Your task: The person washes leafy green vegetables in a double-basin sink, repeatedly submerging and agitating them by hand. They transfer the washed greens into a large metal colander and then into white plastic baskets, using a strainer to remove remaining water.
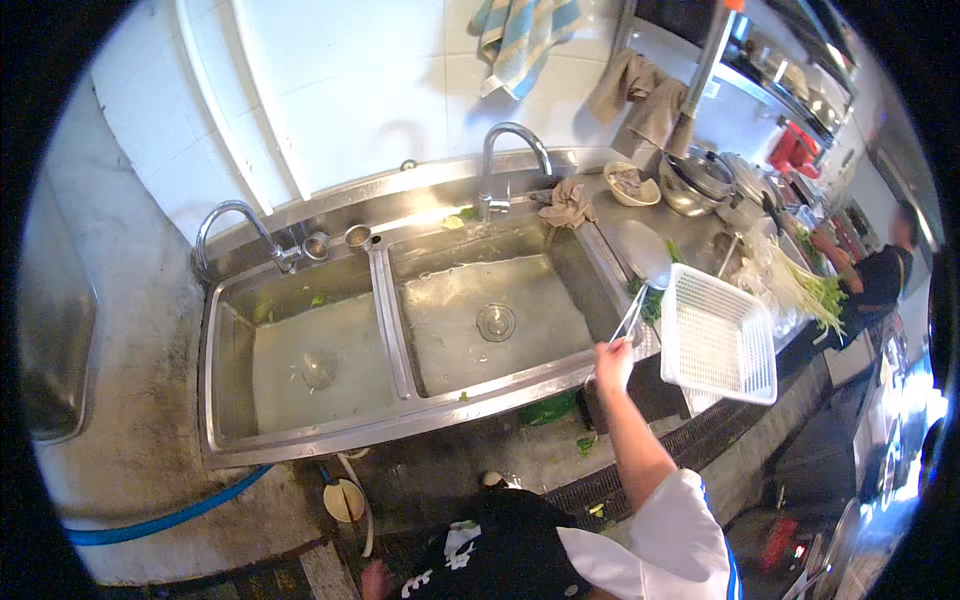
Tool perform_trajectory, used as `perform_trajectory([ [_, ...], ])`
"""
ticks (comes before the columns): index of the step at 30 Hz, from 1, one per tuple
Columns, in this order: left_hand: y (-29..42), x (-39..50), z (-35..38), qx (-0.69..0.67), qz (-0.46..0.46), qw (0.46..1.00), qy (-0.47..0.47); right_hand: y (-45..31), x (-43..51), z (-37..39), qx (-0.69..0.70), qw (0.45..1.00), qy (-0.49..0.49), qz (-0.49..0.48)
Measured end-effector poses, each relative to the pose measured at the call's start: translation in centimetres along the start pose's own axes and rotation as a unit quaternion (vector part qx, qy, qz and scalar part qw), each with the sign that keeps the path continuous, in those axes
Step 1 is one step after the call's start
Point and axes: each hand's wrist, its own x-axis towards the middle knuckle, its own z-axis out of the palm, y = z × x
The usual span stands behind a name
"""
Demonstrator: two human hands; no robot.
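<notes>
My right hand (615, 364) grips the wire handle of a round mesh skimmer (640, 251), whose wide head lies over the counter right of the sink. A white perforated plastic basket (718, 334) is just right of that hand, at the counter's front edge. My left hand (377, 579) hangs low at the bottom edge, blurred and partly cut off; its fingers cannot be made out. Before me, the left sink basin (300, 367) and the right sink basin (495, 322) hold shallow cloudy water, with bits of green leaf in them.
Two curved faucets (487, 161) stand behind the basins. A brown cloth (568, 204) lies at the rear right corner. Farther right are a small bowl (631, 184), metal pots (697, 180) and leafy greens (817, 289). A person (877, 277) works at the far right. A blue hose (172, 517) runs low left.
</notes>
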Motion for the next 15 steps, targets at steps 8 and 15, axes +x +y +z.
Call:
perform_trajectory([
  [8, 13.4, 0.0, 1.8, 0.104, 0.147, 0.973, 0.147, 4.4, 25.9, 5.5, -0.32, 0.944, 0.015, -0.075],
  [15, 28.4, -0.9, -0.7, 0.145, 0.339, 0.903, 0.22, 0.2, 23.8, 8.8, 0.07, 0.992, -0.107, 0.018],
])
